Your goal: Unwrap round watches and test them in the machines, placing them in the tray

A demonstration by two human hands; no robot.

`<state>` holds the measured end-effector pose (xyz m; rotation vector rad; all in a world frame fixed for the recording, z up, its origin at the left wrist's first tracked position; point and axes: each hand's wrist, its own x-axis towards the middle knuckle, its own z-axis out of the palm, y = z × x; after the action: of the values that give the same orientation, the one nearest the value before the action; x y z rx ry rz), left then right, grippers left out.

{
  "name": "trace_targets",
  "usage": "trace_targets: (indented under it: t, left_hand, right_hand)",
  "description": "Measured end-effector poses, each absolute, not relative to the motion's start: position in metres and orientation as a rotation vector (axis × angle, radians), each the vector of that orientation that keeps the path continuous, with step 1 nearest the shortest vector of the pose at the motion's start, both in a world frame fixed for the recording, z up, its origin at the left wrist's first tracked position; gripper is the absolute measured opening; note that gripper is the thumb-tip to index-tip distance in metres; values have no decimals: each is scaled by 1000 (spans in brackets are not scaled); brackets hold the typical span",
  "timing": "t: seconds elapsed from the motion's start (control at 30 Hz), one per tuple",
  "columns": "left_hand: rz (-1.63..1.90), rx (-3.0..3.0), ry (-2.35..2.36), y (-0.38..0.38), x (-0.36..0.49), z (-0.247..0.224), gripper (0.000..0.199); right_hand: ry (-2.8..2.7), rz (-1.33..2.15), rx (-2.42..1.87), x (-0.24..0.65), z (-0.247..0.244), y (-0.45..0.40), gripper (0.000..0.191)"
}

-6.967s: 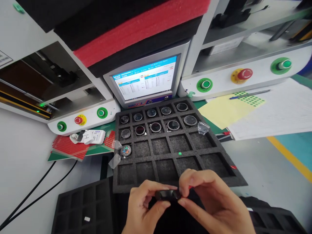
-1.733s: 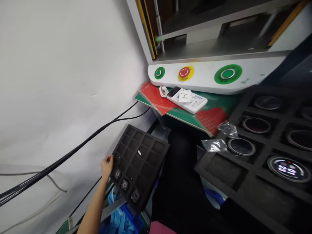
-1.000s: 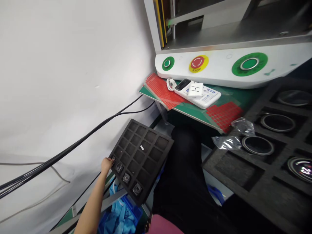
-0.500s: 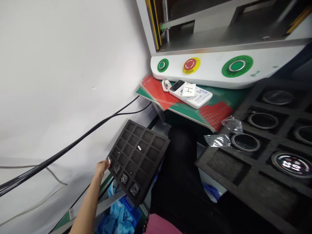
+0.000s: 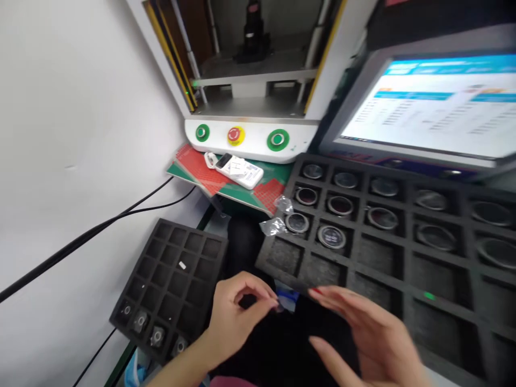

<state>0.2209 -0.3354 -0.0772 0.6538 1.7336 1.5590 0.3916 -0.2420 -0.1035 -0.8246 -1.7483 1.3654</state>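
Observation:
My left hand (image 5: pixel 242 312) hovers over my lap, thumb and forefinger pinched together. Whatever may be between the fingertips is too small to make out. To its right, my right hand (image 5: pixel 366 330) has thumb and fingers spread apart and holds nothing. A black foam tray (image 5: pixel 161 290) lies at the left; along its near edge sit several small clear-wrapped parts with round centres, one being a wrapped part (image 5: pixel 157 337). At the right, a larger black foam tray (image 5: pixel 350 258) carries several round watch-like discs, including a disc with a lit display (image 5: pixel 331 236).
Crumpled clear plastic film (image 5: pixel 274 226) lies at the large tray's left corner. Behind stands a white press machine with a red stop button (image 5: pixel 235 135). A white handheld device (image 5: pixel 242 171) rests on the green ledge. A monitor (image 5: pixel 435 107) is at the right; black cables (image 5: pixel 100 220) run along the wall.
My left hand has left the corner of the small tray and come right, over my lap. My right hand has entered view. The view has swung right, bringing in the monitor.

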Motion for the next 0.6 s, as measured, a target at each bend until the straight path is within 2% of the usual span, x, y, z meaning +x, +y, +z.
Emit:
trace_targets:
  t: [0.27, 0.37, 0.5, 0.6]
  left_hand:
    - [1606, 1599, 1585, -312, 230, -65, 14]
    - [1551, 1734, 1565, -312, 232, -63, 13]
    - [1664, 1491, 1606, -316, 237, -61, 6]
    - [1799, 1187, 1678, -313, 242, -62, 9]
  right_hand:
    - [-1728, 1331, -582, 378, -82, -235, 51]
    - [-1750, 1315, -558, 387, -81, -237, 64]
    - [-1728, 1111, -692, 395, -84, -248, 81]
    - [-1617, 984, -735, 402, -102, -253, 81]
